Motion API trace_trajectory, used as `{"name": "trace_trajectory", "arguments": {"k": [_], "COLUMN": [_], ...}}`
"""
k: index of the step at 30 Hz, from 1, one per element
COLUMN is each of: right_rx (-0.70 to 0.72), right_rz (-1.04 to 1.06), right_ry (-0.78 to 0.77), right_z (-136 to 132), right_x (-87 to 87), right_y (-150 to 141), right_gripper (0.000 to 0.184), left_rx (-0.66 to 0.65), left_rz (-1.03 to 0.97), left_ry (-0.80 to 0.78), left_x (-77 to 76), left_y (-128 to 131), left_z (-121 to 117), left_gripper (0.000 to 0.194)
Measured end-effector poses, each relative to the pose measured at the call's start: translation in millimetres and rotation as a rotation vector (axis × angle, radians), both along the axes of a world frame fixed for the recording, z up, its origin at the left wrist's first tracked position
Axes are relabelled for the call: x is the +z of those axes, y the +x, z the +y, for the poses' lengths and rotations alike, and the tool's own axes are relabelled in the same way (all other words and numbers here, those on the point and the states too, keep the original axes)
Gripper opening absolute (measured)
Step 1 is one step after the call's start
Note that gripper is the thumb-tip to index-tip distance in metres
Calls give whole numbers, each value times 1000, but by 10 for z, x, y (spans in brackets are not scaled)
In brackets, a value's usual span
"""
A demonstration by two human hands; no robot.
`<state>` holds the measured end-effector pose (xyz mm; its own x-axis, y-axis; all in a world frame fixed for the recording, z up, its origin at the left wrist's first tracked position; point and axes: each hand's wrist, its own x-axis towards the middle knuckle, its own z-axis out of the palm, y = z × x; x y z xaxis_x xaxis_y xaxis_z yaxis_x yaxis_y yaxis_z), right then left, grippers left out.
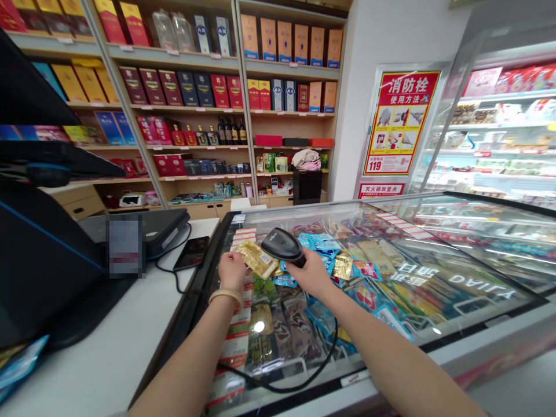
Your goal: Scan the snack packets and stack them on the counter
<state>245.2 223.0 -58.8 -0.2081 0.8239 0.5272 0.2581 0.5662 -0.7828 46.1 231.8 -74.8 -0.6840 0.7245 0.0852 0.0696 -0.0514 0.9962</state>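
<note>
My right hand (311, 273) grips a black barcode scanner (282, 243), its head tilted toward the left over the freezer's glass top. Pinched in my left hand (232, 270) is a gold snack packet (257, 259) with a white barcode label facing up. The scanner's head is close beside the packet; whether they touch I cannot tell. Blue snack packets (320, 243) and another gold packet (343, 266) lie in a loose pile on the glass behind and right of the scanner. A black cable (299, 387) loops across the glass below my right arm.
The glass-topped freezer (434, 341) holds many packaged goods beneath the lid. To the left, a white counter (108, 341) bears a dark phone (191, 253), a black device (167, 226) and a monitor stand (39, 249). Shelves of boxed bottles (182, 55) stand behind.
</note>
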Motion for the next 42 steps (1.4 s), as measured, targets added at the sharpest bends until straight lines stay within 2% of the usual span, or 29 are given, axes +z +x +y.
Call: {"name": "trace_trajectory", "arguments": {"k": [3,8,12,15,19,21,29,36,42], "right_rx": [-2,0,0,28,66,67,87,36,14], "right_rz": [-34,-123,-186,-226,-310,-382,-597,-699,-754], "right_ry": [17,23,26,34,41,45,82,127,120], "right_z": [-18,-54,-83,-101,-134,-159,-240,-251,-223], "right_x": [1,-13,-18,-7,20,37,87,109,103], "right_y": [5,-7,-17,-6,16,20,23,40,29], "right_gripper": [24,22,23,27,28,26,24,23,22], "left_rx": [-14,100,41,-83,-269,-305,-164,-123,-149], "left_rz": [-178,-650,-716,-663,-434,-343,-210,-157,-140], "left_ry": [73,192,174,186,185,166,140,104,94], "left_x": [115,288,314,319,336,331,247,244,228], "left_y": [-113,-276,-327,-315,-292,-291,-345,-344,-350], "left_z": [-146,-301,-357,-436,-543,-559,-470,-467,-462], "left_gripper": [19,22,15,20,30,34,28,26,26]}}
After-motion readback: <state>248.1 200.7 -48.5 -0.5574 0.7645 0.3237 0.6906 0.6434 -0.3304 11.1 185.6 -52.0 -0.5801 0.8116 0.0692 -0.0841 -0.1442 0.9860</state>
